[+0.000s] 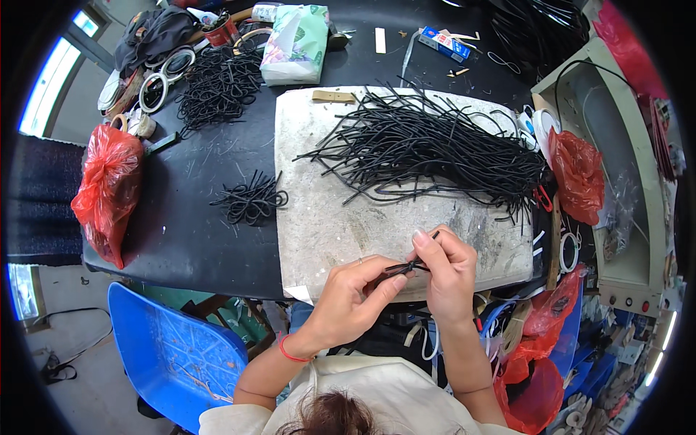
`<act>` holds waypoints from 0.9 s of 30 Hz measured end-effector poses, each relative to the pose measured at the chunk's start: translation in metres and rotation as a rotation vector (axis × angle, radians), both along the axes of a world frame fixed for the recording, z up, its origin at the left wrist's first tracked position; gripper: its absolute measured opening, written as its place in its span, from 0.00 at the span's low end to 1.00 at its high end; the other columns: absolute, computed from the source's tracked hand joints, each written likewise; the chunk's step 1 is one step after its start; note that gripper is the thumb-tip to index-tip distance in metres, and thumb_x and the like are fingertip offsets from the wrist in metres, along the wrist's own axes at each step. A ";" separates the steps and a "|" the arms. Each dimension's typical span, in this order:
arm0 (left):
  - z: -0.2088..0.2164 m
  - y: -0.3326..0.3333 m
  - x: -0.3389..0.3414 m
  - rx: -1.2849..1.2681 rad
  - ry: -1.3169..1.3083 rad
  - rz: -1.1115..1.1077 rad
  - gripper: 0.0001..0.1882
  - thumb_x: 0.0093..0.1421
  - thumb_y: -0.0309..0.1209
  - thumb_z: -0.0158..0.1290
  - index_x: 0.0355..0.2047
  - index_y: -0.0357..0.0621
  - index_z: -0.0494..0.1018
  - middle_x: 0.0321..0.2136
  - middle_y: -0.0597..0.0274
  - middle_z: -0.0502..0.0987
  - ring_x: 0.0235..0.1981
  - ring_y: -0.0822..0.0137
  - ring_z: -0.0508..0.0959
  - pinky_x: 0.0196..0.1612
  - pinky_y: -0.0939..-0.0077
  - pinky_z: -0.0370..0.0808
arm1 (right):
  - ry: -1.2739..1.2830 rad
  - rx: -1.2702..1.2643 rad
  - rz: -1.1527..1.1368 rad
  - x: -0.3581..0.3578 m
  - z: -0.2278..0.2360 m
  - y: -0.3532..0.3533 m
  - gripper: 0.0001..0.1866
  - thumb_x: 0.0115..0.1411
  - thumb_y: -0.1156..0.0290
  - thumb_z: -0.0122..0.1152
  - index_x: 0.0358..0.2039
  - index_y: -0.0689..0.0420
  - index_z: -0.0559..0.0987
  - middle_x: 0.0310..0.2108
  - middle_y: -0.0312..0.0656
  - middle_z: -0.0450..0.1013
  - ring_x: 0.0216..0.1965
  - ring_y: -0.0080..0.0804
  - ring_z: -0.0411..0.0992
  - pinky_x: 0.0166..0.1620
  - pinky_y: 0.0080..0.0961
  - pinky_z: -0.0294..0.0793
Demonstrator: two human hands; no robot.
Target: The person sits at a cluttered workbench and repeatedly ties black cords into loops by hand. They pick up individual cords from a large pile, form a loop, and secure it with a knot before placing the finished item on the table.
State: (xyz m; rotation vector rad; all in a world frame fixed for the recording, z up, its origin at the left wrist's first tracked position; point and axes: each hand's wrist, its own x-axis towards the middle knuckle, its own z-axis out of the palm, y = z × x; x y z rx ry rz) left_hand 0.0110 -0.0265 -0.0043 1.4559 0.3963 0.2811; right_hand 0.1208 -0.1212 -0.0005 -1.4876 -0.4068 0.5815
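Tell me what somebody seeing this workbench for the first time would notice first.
Probably the big, spiky sheaf of thin black cords spread across the pale, stained rectangular board. Near that board's close edge, the left hand and the right hand pinch a small clump of black cord. Bright colour would likely draw the eye too: a bulging, shiny red plastic bag at the table's left end.

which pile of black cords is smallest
The small heap at the left edge of the pale board; the upper-left heap, upper-right strands and central bundle spread wider.
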 end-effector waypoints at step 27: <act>0.018 0.021 0.023 -0.499 -0.117 0.038 0.08 0.59 0.27 0.49 0.33 0.32 0.72 0.25 0.62 0.74 0.25 0.76 0.73 0.30 0.83 0.71 | -0.012 0.187 0.229 0.013 0.019 0.014 0.09 0.60 0.72 0.51 0.35 0.65 0.73 0.35 0.39 0.69 0.28 0.17 0.67 0.31 0.14 0.69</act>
